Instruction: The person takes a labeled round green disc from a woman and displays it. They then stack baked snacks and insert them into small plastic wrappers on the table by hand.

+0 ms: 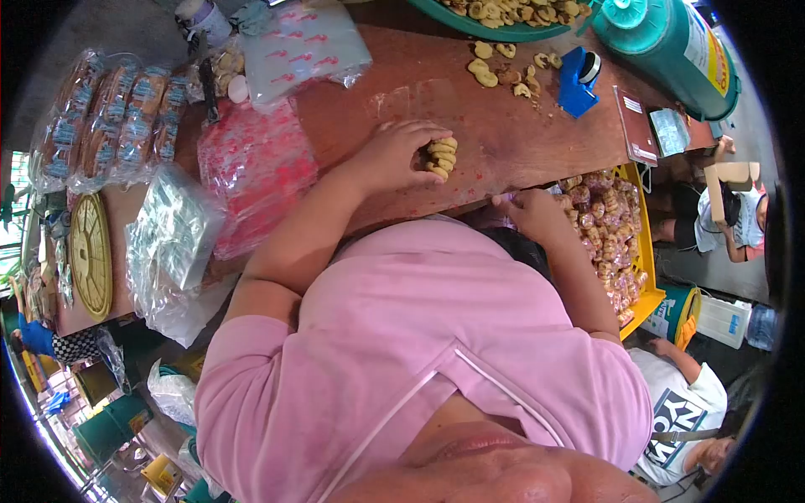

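Observation:
My left hand (401, 156) is curled around a short stack of curled yellow-brown cookies (442, 158), held just over the brown table (360, 201). At the table's near edge, my right hand (539, 215) has its fingers bent, with a bit of purplish material by the fingertips; what they grip is too hidden to name. Beside that hand stands a yellow crate (652, 302) filled with small wrapped packs of cookies (608, 239). Loose cookies (484, 75) and crumbs lie further back on the table, below a green basin (503, 33) heaped with more.
A blue tape dispenser (577, 88) and a large green container (671, 63) stand back right. Red-printed plastic bags (256, 172), clear plastic (176, 235), long wrapped packs (109, 126) and a round lid (90, 256) are at left. Other people (683, 411) are nearby at right.

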Available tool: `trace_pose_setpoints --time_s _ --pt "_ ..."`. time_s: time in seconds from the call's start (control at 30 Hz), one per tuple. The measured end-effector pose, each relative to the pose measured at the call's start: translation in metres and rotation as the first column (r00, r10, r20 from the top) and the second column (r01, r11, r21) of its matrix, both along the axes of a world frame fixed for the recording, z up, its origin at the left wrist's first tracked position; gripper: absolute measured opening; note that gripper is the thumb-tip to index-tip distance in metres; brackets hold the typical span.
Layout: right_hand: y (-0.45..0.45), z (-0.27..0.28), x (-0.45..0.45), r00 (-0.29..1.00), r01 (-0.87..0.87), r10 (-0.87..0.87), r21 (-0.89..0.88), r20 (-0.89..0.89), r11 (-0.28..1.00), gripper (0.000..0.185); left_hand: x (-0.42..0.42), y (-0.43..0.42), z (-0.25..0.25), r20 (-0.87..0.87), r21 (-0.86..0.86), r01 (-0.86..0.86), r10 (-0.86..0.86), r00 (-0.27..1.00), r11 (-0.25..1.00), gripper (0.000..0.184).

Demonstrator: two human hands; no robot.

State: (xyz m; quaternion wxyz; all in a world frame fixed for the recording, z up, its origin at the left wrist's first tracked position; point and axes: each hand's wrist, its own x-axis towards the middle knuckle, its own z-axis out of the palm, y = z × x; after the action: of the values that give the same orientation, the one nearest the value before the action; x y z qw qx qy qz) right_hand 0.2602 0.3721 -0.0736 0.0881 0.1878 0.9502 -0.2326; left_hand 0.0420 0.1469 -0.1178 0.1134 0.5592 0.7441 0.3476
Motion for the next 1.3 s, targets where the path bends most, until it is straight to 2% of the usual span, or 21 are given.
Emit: trace_pose_setpoints --time_s 0.1,0.2,0.3,0.4,0.5,0.6,0.63,0.7,0.8,0.9,1.0,1.1,1.13,1.3 --pt "0.011 -0.046 -0.001 0.996 0.083 -0.088 -0.401 0.005 0.912 0.036 0.001 -0.002 0.001 -0.011 -0.001 -0.001 0.001 1.000 1.000 0.076" --pt "0.007 -0.034 -0.018 0.990 0.134 -0.133 -0.512 0.038 0.848 0.034 0.000 -0.004 0.001 -0.011 0.008 0.014 -0.014 1.000 1.000 0.075" --pt "0.005 -0.031 -0.044 0.974 0.064 -0.195 -0.684 -0.116 0.727 0.030 0.001 -0.004 0.004 -0.022 -0.003 0.018 -0.018 1.000 1.000 0.075" --pt "-0.001 -0.039 -0.068 0.969 -0.048 -0.134 -0.688 -0.209 0.724 0.029 -0.003 -0.002 -0.002 -0.032 -0.001 0.026 -0.026 0.999 1.000 0.076" --pt "-0.021 -0.052 -0.088 0.939 -0.121 -0.163 -0.736 -0.302 0.666 0.028 -0.004 -0.005 -0.003 -0.014 0.002 0.033 -0.033 0.999 0.999 0.077" --pt "-0.046 -0.041 -0.094 0.902 -0.149 -0.074 -0.467 -0.426 0.872 0.021 -0.007 -0.007 -0.003 -0.038 -0.017 0.015 -0.016 0.999 1.000 0.080" --pt "-0.047 -0.043 -0.094 0.847 -0.233 0.007 -0.359 -0.532 0.904 0.019 -0.009 -0.006 -0.006 -0.049 -0.015 0.009 -0.009 0.999 1.000 0.081" --pt "-0.047 -0.048 -0.092 0.696 -0.362 0.187 -0.114 -0.693 0.925 0.018 -0.011 -0.006 -0.011 -0.049 -0.015 0.006 -0.006 0.999 1.000 0.082" --pt "-0.051 -0.036 -0.090 0.592 -0.437 0.319 0.038 -0.741 0.899 0.010 -0.012 -0.007 -0.009 -0.033 -0.025 0.009 -0.010 0.999 1.000 0.081" --pt "-0.045 -0.041 -0.088 0.596 -0.450 0.349 0.060 -0.723 0.891 0.012 -0.010 -0.006 -0.007 -0.024 -0.032 0.016 -0.017 1.000 0.999 0.078" --pt "-0.038 -0.052 -0.080 0.681 -0.401 0.132 -0.217 -0.720 0.890 0.015 -0.011 -0.007 -0.005 0.014 -0.028 0.030 -0.030 0.999 0.999 0.077" --pt "-0.019 -0.063 -0.065 0.812 -0.238 -0.187 -0.606 -0.553 0.759 0.019 -0.009 -0.005 -0.006 0.009 -0.023 0.007 -0.007 1.000 1.000 0.077" --pt "-0.013 -0.062 -0.063 0.780 -0.286 -0.164 -0.577 -0.604 0.765 0.020 -0.007 -0.005 -0.005 -0.010 -0.017 -0.013 0.013 1.000 1.000 0.077" --pt "-0.001 -0.059 -0.042 0.795 -0.330 -0.178 -0.660 -0.579 0.674 0.022 -0.001 0.001 0.001 -0.034 -0.058 -0.059 0.058 0.998 0.997 0.078"
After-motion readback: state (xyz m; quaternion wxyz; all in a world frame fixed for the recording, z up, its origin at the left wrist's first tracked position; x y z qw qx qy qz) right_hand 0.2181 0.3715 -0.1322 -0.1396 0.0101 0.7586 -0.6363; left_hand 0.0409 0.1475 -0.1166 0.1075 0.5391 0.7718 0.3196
